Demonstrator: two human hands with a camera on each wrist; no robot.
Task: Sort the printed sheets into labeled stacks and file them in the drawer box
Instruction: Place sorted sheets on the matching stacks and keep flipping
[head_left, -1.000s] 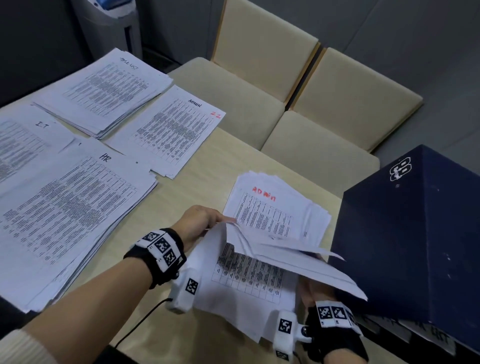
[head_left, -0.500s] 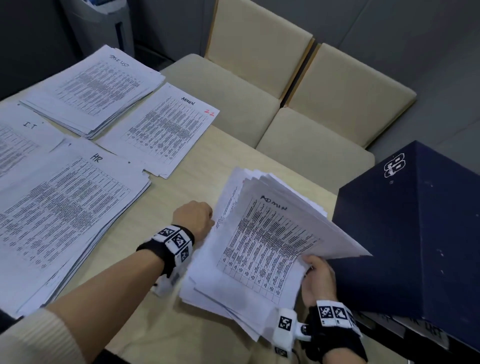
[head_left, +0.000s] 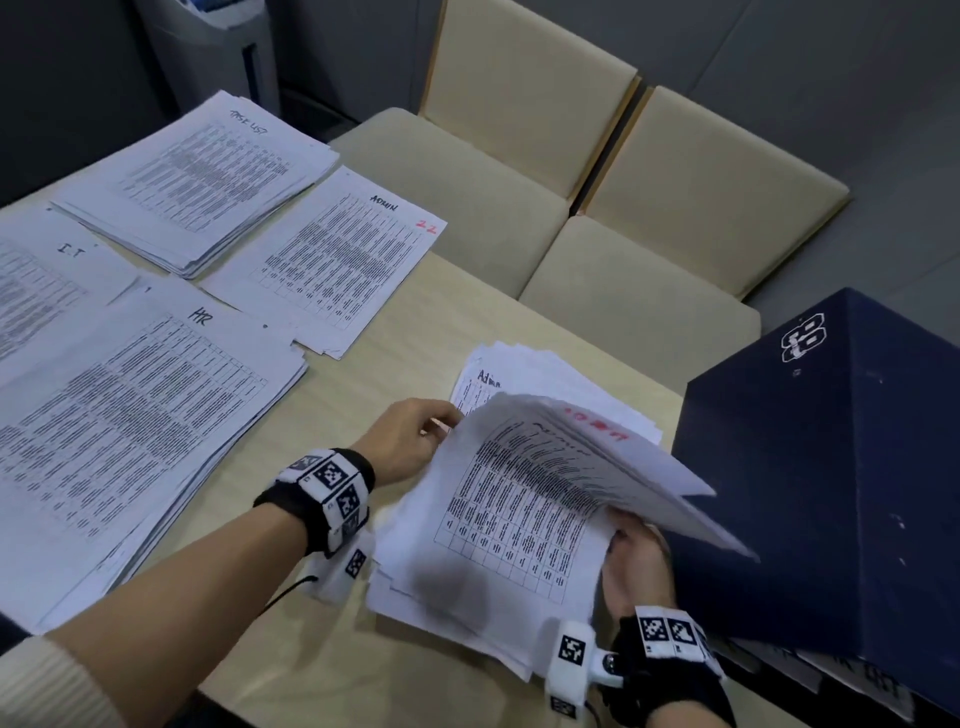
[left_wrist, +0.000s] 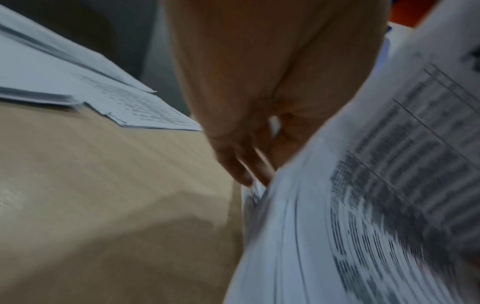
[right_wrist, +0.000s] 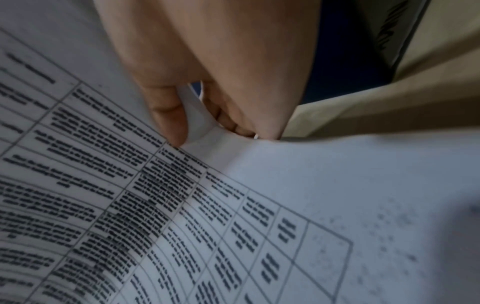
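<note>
Top white printed sheets (head_left: 587, 467) have lifted beside the dark blue drawer box (head_left: 831, 493); right hand (head_left: 636, 564) pinches them, left hand (head_left: 410, 441) fingers curl on the sheaf edge.

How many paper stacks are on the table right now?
5. TASK LIST stack far left; ADMIN stack beside it; IT stack at left edge; HR stack near left; the stack in hand by the box. More may lie off-frame.

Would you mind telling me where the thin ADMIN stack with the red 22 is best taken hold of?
Probably by its near right corner: the ADMIN stack lies flat on the table, and that corner juts toward bare wood. Slide fingers under from the right, thumb on top; its left edge sits close to the neighbouring stacks.
</note>
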